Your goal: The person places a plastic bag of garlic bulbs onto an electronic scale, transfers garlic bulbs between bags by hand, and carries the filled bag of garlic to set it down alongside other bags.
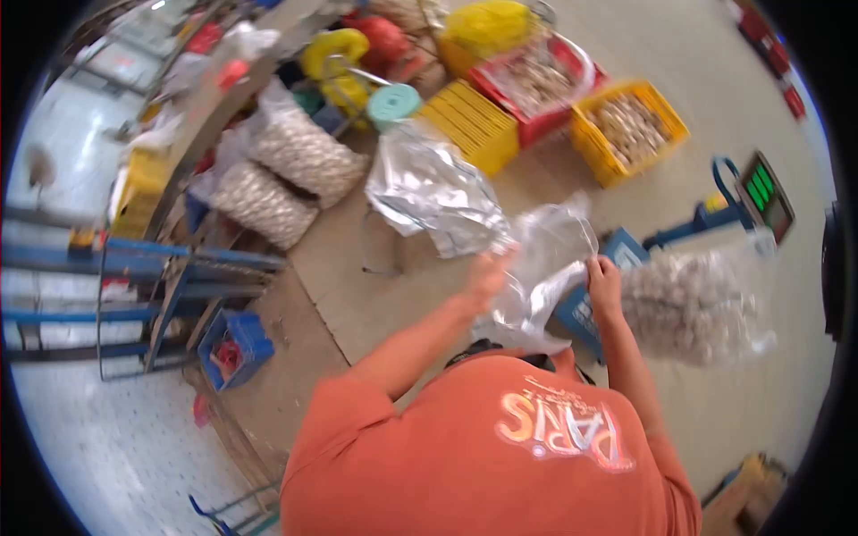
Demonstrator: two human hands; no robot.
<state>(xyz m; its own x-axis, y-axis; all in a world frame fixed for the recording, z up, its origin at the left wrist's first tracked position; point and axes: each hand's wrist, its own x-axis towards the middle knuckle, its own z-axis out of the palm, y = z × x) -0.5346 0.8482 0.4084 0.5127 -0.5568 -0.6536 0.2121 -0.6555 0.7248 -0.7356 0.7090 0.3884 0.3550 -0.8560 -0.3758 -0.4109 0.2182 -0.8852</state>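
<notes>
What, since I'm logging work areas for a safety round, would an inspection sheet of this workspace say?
Surface: tan floor, with a dark line running along part of it.
Job's things: slack clear plastic bag; crumpled silvery plastic next to it.
Clutter: filled yellow crate, filled red basket, and a blue basket holding reddish items.
Hands: right hand pinches the bag's edge; left hand is at its other side, blurred, grip unclear.
Cables: nothing seen.
Surroundings: scale display lit green, figures unreadable; large filled bag on the right; blue rails at the left.
</notes>
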